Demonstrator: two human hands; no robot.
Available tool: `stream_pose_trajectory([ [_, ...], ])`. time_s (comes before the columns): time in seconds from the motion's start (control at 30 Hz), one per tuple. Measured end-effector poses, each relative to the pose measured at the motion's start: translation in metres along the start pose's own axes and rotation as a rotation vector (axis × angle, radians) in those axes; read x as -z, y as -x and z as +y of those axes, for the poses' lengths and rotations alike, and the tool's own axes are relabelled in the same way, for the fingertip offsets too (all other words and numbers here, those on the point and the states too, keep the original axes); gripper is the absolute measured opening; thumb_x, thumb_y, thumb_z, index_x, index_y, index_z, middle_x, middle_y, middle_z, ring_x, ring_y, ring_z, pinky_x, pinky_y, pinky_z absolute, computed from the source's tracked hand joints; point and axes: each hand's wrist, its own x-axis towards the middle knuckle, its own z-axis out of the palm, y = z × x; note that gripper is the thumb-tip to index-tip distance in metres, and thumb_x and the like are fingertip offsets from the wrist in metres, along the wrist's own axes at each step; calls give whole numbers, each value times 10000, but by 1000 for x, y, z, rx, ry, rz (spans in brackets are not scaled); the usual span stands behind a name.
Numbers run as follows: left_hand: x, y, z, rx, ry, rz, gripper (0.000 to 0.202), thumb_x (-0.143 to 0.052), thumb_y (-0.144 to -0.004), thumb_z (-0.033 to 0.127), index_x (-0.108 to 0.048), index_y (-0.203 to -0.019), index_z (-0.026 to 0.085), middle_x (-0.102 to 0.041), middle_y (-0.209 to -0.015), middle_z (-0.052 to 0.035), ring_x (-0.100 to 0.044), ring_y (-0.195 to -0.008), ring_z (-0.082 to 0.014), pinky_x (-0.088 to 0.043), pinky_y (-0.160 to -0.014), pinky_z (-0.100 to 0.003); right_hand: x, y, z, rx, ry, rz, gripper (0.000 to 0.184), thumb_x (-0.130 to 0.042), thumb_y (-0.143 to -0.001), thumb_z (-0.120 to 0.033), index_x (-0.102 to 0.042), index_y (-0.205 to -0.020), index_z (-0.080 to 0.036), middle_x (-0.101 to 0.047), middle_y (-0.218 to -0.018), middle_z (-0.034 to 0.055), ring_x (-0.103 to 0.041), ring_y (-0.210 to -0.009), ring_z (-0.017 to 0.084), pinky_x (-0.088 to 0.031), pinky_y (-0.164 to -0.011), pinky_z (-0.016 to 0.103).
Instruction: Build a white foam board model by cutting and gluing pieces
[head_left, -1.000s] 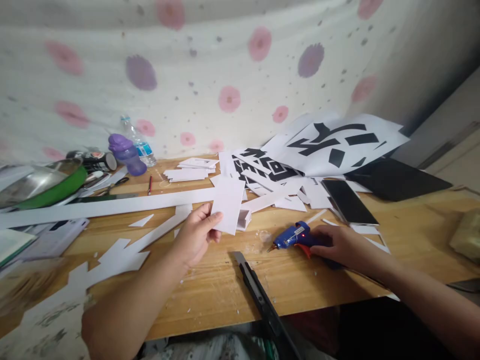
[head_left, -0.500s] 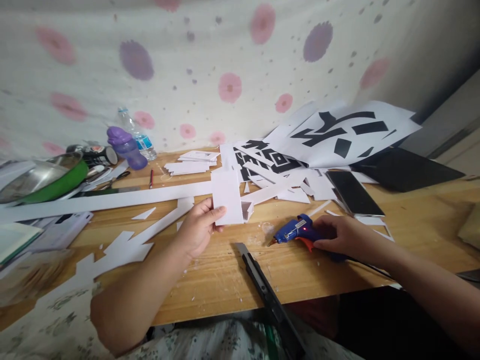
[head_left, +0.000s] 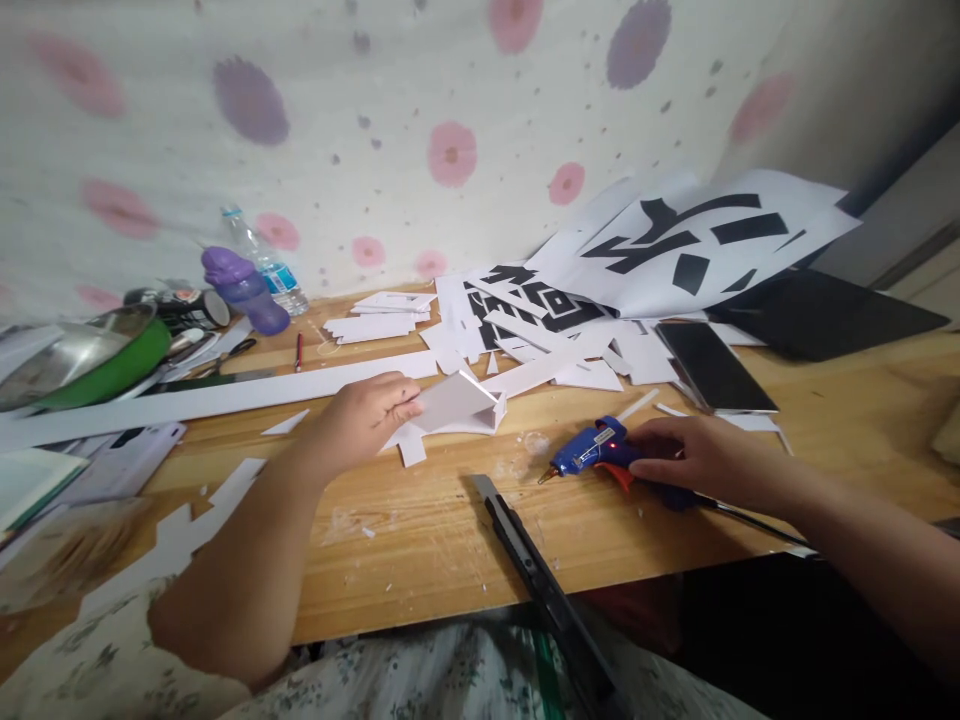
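My left hand (head_left: 367, 418) is closed on a white foam board piece (head_left: 454, 398), pinching its left end and holding it tilted above the table. A cut white foam board shape (head_left: 412, 446) lies beneath it, partly covered. My right hand (head_left: 694, 462) is wrapped round the handle of a blue glue gun (head_left: 585, 450) with a red trigger and a small red light. The gun rests at the table with its nozzle pointing left. Between the hands and nearer to me, a black utility knife (head_left: 525, 552) has its blade out and its handle past the table edge.
Behind the hands lie white foam board scraps (head_left: 592, 374), a long white strip (head_left: 225, 396) and black-printed paper sheets (head_left: 675, 255). A black phone (head_left: 716, 367) is at right. A green pan (head_left: 127, 365), a purple bottle (head_left: 244, 290) and a clear bottle (head_left: 281, 280) stand at left.
My left hand has turned the foam board piece from facing me to a tilted, edge-on pose and moved slightly left. My right hand stays on the glue gun. The view has shifted slightly.
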Motion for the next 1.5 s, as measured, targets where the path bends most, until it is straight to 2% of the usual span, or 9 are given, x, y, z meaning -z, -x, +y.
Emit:
stream_pose_trajectory([
  [0.1,5,2,0,-20,-28,-40,230,-474,-901,346,-617,-772,220,-554,-749,-10,-497,-686,-149,-340,-656,-252,11,4,-9,-54,11,286,277,-612,-753,-475,-686,-834,-220,-692,-726,58,-615,-629,201,-448,-560,320],
  [0.2,3,4,4,-55,-58,-94,235,-466,-899,356,-660,-842,235,-566,-789,-21,-512,-726,-162,-358,-690,-262,18,4,-42,158,6,481,303,-572,-800,-468,-678,-921,-211,-689,-803,80,-607,-665,190,-456,-600,320],
  [0.33,-1,4,15,-102,-49,-146,285,-436,-908,368,-670,-848,216,-548,-770,-35,-508,-717,-164,-365,-671,-266,9,-12,-102,518,105,339,336,-606,-804,-408,-647,-1057,-191,-671,-839,64,-592,-700,176,-425,-608,290],
  [0.47,-5,3,23,-76,84,-33,233,-507,-858,348,-657,-752,205,-536,-718,-28,-501,-684,-161,-378,-648,-265,-4,-34,-137,524,145,286,215,-578,-824,-298,-578,-652,-170,-539,-595,-1,-436,-543,105,-315,-545,253],
  [0.63,-12,1,21,208,447,64,180,-656,-722,360,-656,-814,206,-600,-717,3,-508,-620,-146,-377,-573,-240,0,-47,-137,475,-126,307,313,-570,-815,-313,-447,-555,-188,-410,-505,-55,-331,-488,71,-282,-517,229],
  [0.77,-18,0,22,367,299,213,92,-677,-684,293,-638,-724,221,-489,-493,60,-386,-463,-114,-286,-502,-230,-9,-47,-141,424,-54,350,336,-598,-783,-313,-413,-531,-190,-397,-475,-55,-325,-470,70,-260,-504,232],
  [0.97,-26,-1,18,361,122,384,54,-675,-689,243,-622,-682,238,-571,-519,26,-464,-505,-149,-283,-526,-251,-34,-41,-159,413,138,454,377,-504,-837,-342,-378,-513,-196,-377,-455,-34,-280,-444,78,-206,-481,251],
  [1.2,-29,-7,16,472,786,195,190,-707,-673,295,-566,-762,204,-644,-594,16,-629,-531,-176,-494,-510,-283,-18,-54,-144,305,-8,430,350,-579,-777,-354,-393,-522,-202,-387,-455,-50,-314,-453,80,-261,-487,237],
  [1.5,-40,3,36,411,610,343,148,-631,-772,311,-524,-831,228,-649,-613,23,-657,-516,-180,-435,-443,-241,-28,-59,-143,193,87,519,438,-789,-571,-491,-520,-743,-191,-579,-631,25,-511,-559,161,-329,-508,256],
])
